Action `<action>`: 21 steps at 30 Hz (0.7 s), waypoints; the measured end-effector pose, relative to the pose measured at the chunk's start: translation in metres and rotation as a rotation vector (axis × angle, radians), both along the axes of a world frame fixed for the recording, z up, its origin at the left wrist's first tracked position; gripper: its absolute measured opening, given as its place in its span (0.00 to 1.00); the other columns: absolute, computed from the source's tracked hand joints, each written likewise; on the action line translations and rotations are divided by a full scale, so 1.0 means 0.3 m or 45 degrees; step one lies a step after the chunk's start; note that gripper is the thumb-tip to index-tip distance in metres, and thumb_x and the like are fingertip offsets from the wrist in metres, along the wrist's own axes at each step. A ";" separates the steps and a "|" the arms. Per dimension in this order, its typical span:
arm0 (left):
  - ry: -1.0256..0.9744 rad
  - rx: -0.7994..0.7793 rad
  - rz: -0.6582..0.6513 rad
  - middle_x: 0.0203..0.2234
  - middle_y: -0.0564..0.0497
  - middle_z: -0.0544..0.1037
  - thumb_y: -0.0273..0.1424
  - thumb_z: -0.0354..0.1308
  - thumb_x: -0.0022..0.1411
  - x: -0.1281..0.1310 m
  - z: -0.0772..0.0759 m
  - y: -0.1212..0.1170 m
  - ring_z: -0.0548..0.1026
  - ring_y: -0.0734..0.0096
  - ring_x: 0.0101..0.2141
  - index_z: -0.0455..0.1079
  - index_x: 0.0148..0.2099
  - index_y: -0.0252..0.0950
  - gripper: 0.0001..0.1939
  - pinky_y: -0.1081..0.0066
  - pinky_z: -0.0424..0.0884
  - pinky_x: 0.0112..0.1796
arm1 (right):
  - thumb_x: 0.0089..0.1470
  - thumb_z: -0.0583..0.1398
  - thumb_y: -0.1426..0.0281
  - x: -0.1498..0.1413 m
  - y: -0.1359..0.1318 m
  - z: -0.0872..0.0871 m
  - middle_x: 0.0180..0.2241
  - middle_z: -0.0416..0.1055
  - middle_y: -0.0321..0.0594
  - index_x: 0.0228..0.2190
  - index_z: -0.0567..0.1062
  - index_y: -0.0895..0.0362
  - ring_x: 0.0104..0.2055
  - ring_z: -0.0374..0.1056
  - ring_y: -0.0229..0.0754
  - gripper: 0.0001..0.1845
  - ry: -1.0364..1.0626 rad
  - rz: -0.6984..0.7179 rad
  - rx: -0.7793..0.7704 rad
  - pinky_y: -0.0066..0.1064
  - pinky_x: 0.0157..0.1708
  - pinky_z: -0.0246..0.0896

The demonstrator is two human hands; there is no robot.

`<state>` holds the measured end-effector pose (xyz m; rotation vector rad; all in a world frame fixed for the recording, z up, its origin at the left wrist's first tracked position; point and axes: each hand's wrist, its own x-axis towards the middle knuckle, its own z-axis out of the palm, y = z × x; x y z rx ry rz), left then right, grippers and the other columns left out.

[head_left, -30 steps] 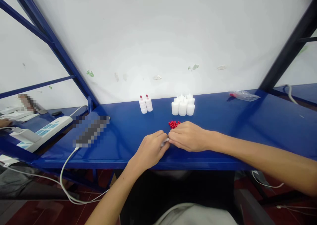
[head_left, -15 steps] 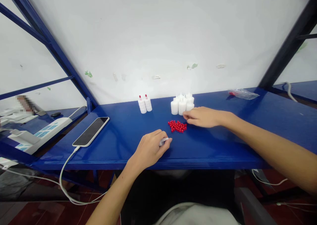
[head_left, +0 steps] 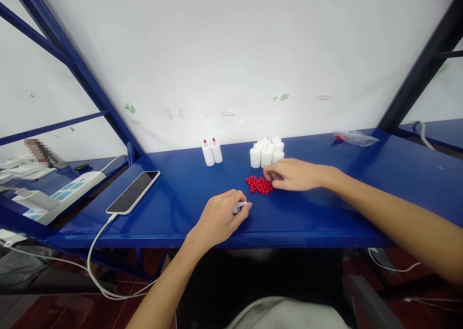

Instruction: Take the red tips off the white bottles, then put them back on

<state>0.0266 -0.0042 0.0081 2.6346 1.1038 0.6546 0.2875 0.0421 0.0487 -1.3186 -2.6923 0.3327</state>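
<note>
Left hand (head_left: pixel 222 214): fingers grip white nozzled plastic bottle (head_left: pixel 238 208).
Right hand (head_left: pixel 294 173): fingers parted.
Round red plastic caps (head_left: pixel 258 185): careless push may scatter them.

1. The far side is closed off by a white wall (head_left: pixel 224 44), marked by green and pale patches (head_left: pixel 130 108).
2. A blue tabletop (head_left: pixel 184 186) is set against it, with light reflected in its glossy surface.
3. Blue bars (head_left: pixel 85 90) are slanted across the left; a dark post (head_left: pixel 415 66) is seen at right.
4. Another blue surface (head_left: pixel 448 132) is glimpsed beyond that post.
5. Below, at near left, a red tiled floor (head_left: pixel 68 313) is partly shown.
</note>
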 end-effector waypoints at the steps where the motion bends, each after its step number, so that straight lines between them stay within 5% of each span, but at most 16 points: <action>1: -0.002 0.002 0.010 0.32 0.54 0.73 0.37 0.47 0.70 -0.001 0.000 -0.001 0.70 0.71 0.30 0.64 0.40 0.39 0.09 0.71 0.62 0.33 | 0.53 0.56 0.69 -0.004 -0.004 0.002 0.24 0.69 0.35 0.32 0.70 0.55 0.24 0.60 0.37 0.04 0.038 0.015 0.045 0.29 0.26 0.48; 3: -0.009 0.008 0.033 0.33 0.54 0.73 0.34 0.49 0.68 -0.004 -0.001 -0.003 0.70 0.71 0.28 0.62 0.47 0.40 0.07 0.70 0.62 0.32 | 0.57 0.55 0.67 -0.022 -0.018 0.000 0.23 0.68 0.34 0.32 0.70 0.56 0.24 0.59 0.37 0.06 0.133 0.074 0.130 0.29 0.27 0.48; 7: -0.059 0.011 -0.012 0.37 0.51 0.73 0.31 0.47 0.68 -0.002 -0.010 0.000 0.72 0.70 0.28 0.52 0.59 0.40 0.19 0.70 0.64 0.31 | 0.62 0.54 0.60 -0.095 -0.063 -0.030 0.27 0.69 0.36 0.34 0.70 0.57 0.26 0.60 0.36 0.13 0.313 0.290 0.203 0.29 0.27 0.50; 12: -0.216 0.072 -0.133 0.41 0.47 0.74 0.34 0.46 0.71 0.035 0.034 0.018 0.74 0.69 0.32 0.46 0.63 0.39 0.22 0.69 0.67 0.35 | 0.65 0.50 0.65 -0.140 -0.091 -0.064 0.25 0.66 0.34 0.31 0.68 0.57 0.24 0.58 0.34 0.13 0.564 0.394 0.355 0.28 0.26 0.52; 16: -0.315 0.133 -0.072 0.36 0.50 0.74 0.40 0.53 0.67 0.025 0.128 0.123 0.72 0.70 0.32 0.55 0.63 0.38 0.25 0.68 0.68 0.40 | 0.62 0.51 0.63 -0.074 -0.054 -0.029 0.20 0.63 0.33 0.26 0.66 0.55 0.22 0.56 0.36 0.14 0.778 0.059 0.639 0.30 0.25 0.51; 19: -0.560 0.198 0.364 0.28 0.52 0.72 0.40 0.48 0.69 -0.036 0.165 0.289 0.70 0.72 0.27 0.69 0.49 0.36 0.17 0.70 0.67 0.33 | 0.58 0.52 0.63 0.017 0.009 0.007 0.20 0.63 0.35 0.25 0.67 0.55 0.22 0.57 0.38 0.13 0.807 -0.333 0.787 0.32 0.27 0.52; 21: -0.711 0.338 0.667 0.34 0.49 0.74 0.39 0.46 0.68 -0.082 0.153 0.409 0.72 0.71 0.30 0.69 0.50 0.35 0.17 0.69 0.68 0.37 | 0.56 0.53 0.64 0.078 0.058 0.019 0.20 0.64 0.38 0.24 0.67 0.55 0.24 0.59 0.40 0.12 0.791 -0.543 0.811 0.34 0.29 0.52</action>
